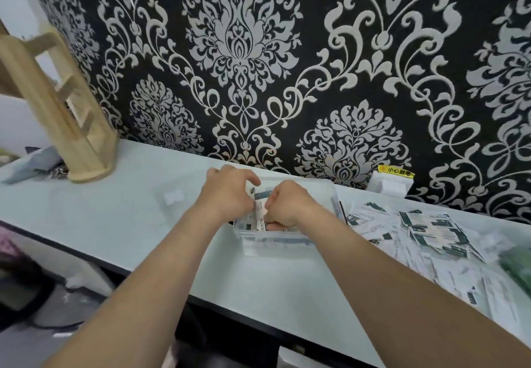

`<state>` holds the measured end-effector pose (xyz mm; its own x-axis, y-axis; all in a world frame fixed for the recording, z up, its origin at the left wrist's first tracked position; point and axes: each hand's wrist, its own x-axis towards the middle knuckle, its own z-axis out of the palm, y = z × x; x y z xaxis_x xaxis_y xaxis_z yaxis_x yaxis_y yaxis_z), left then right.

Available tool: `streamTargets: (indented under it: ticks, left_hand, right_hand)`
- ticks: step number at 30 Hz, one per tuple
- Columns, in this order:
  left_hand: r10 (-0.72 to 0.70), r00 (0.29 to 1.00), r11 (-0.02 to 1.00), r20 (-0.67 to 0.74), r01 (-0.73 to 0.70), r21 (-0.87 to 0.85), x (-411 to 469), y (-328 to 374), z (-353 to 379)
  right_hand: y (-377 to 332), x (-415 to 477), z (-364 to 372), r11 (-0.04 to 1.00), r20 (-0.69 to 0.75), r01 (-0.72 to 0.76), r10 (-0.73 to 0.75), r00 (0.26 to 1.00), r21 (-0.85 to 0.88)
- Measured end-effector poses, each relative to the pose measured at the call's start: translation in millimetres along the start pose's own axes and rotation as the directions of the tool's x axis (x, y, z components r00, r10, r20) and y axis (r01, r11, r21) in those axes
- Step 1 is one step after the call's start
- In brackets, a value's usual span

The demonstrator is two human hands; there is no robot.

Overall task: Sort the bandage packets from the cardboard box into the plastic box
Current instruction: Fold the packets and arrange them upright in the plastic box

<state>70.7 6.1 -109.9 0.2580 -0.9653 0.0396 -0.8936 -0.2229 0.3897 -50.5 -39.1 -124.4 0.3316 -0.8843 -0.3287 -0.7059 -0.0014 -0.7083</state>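
Beside plastic box (275, 248), loose packets (431, 232) heaped, wooden rack (86, 137) far left

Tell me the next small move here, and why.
Probably seat the packets in the plastic box and let go. The left hand and right hand are both curled on white packets standing inside the box, so the placement looks nearly done. A loose pile of more lies on the table to the right, ready for the next pick.
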Motion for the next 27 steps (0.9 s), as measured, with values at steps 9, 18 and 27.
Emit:
streamTargets:
  ticks: [9, 18, 27]
  left_hand:
    - [-0.022, 0.968, 0.999, 0.250, 0.014, 0.034, -8.0, -0.4, -1.3]
    - [-0.159, 0.928, 0.944, 0.338, 0.043, 0.326, -1.1, 12.2, 2.1]
    - [-0.135, 0.975, 0.929, 0.179, 0.062, 0.365, -4.8, 21.0, -3.6]
  right_hand:
    - [-9.6, 2.0, 9.8, 0.985, -0.066, 0.006, -0.018, 0.998, -0.171]
    - [-6.2, -0.3, 5.7, 0.982, -0.073, -0.018, 0.005, 0.997, -0.186]
    - [1.8, -23.1, -32.2, 0.992, -0.103, 0.098, -0.090, 0.991, 0.074]
